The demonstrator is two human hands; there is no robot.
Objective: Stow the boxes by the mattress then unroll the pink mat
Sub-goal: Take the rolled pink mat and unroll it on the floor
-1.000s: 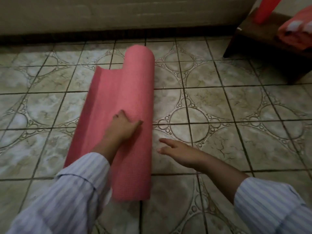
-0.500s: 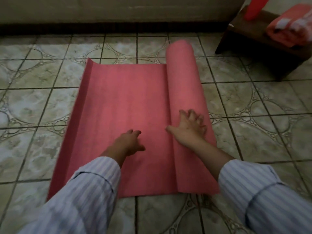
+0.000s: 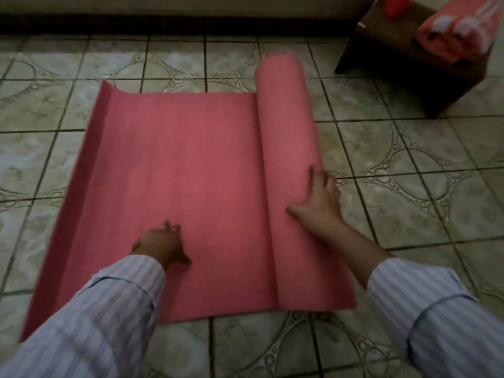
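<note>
The pink mat (image 3: 177, 170) lies partly unrolled on the tiled floor, its flat part spreading to the left with the left edge curling up. The remaining roll (image 3: 289, 137) lies along the mat's right side. My right hand (image 3: 319, 200) rests flat against the roll's right flank, fingers spread. My left hand (image 3: 161, 244) presses down on the flat part near the front edge, fingers apart. No boxes are in view.
A dark wooden low table (image 3: 403, 64) stands at the back right, carrying an orange folded cloth (image 3: 461, 28) and a red object (image 3: 395, 4). A pale mattress edge (image 3: 177, 4) runs along the back. Patterned floor tiles (image 3: 409, 173) extend to the right of the roll.
The roll has moved to the right and much more flat mat is laid out. My right hand went from hovering over the floor onto the roll; my left hand now presses the flat part.
</note>
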